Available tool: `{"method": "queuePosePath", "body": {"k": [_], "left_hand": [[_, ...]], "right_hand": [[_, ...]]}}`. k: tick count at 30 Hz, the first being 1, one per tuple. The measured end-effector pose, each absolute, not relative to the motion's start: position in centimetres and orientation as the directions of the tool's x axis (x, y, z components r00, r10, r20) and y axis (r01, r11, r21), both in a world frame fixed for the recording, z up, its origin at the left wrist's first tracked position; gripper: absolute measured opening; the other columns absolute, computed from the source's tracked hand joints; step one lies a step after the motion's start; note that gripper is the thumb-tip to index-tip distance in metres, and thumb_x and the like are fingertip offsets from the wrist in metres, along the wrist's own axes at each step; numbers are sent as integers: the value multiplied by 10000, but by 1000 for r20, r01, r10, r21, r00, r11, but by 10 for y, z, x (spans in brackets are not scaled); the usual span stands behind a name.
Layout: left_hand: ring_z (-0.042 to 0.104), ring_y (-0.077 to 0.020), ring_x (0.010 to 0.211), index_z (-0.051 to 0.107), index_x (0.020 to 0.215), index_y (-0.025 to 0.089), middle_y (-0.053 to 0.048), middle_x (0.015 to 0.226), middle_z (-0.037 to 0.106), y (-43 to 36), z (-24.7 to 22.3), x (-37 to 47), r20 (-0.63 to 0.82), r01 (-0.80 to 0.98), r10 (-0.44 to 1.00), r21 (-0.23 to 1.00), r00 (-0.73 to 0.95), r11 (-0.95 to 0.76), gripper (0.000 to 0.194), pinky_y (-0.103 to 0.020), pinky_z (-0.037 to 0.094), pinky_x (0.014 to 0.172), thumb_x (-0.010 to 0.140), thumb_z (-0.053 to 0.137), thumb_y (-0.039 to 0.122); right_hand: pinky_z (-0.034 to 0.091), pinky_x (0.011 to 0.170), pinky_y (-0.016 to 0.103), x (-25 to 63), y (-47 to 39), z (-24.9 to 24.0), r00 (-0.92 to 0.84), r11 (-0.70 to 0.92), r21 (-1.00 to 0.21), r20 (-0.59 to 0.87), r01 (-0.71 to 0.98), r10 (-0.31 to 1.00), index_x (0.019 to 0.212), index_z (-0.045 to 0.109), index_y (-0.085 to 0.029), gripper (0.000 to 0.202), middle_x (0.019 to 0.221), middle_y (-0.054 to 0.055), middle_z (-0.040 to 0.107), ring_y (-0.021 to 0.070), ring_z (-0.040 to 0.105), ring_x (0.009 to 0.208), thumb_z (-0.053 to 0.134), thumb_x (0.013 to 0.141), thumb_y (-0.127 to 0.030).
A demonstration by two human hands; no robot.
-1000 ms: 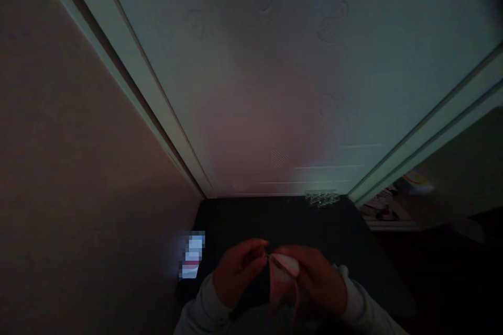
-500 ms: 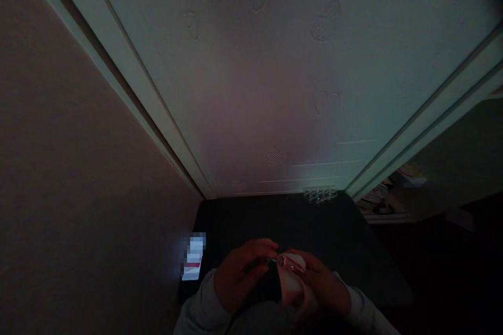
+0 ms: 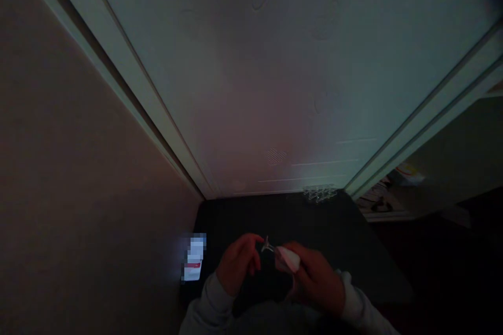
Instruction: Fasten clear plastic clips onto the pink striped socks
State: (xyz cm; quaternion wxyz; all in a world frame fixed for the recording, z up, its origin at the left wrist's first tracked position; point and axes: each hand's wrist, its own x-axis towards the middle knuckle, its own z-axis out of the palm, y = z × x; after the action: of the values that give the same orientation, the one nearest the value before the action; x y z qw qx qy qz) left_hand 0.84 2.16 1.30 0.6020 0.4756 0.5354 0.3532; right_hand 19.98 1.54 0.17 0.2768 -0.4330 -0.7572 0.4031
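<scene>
Over the dark table (image 3: pixel 231 220), my right hand (image 3: pixel 316 275) is closed round a pale pink cloth (image 3: pixel 287 259). A small clear, shiny piece (image 3: pixel 268 246) with a flared end sticks out of the cloth toward the left. My left hand (image 3: pixel 239 261) is beside that piece, its index fingertip very near the flared end and its other fingers curled apart from it. The light is dim, so I cannot tell whether the fingertip touches. Several clear glass-like pieces (image 3: pixel 319 193) stand in a cluster at the table's back edge.
A lit phone (image 3: pixel 194 259) leans at the table's left edge by a brown wall (image 3: pixel 98 178). Behind the table rises a pale panel (image 3: pixel 243 115) with heart shapes. Open shelving with assorted items (image 3: pixel 379 196) is at the right.
My left hand has let go and drawn back a little to the left. The clear piece now shows outside the cloth, which my right hand has gathered and turned.
</scene>
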Motion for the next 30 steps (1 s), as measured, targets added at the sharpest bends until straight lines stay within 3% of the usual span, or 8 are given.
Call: {"method": "queuePosePath", "body": {"k": [7,11,20,30], "left_hand": [[346,-84,378,545,768,164,80,424,427,18,14,9,-348,205,919,928,186,311,456,-208,244,393,763,442,609],[339,-75,390,548,757,156,72,455,448,18,11,5,-368,220,912,919,182,327,401,-205,231,396,754,490,554],[364,-73,417,549,813,140,55,498,485,19,15,2,-385,140,896,922,222,362,414,-209,262,432,707,538,540],[500,-120,621,592,974,168,10,702,569,16,13,-2,-251,9,925,966,285,260,376,-250,387,608,707,656,425]], "right_hand": [[461,761,373,196,15,-9,-543,418,-737,83,531,836,1037,598,-133,361,947,138,689,250,628,859,354,773,-159],[458,753,366,194,17,-9,-573,418,-752,66,510,817,1010,609,-136,358,941,130,690,242,625,840,351,762,-152],[424,618,281,190,23,5,-565,280,-868,0,409,825,867,617,-149,303,757,75,668,182,608,677,349,728,-162],[358,548,257,191,24,-2,-487,32,-950,-129,309,864,754,612,-160,269,631,8,562,154,508,589,424,814,-342]]}}
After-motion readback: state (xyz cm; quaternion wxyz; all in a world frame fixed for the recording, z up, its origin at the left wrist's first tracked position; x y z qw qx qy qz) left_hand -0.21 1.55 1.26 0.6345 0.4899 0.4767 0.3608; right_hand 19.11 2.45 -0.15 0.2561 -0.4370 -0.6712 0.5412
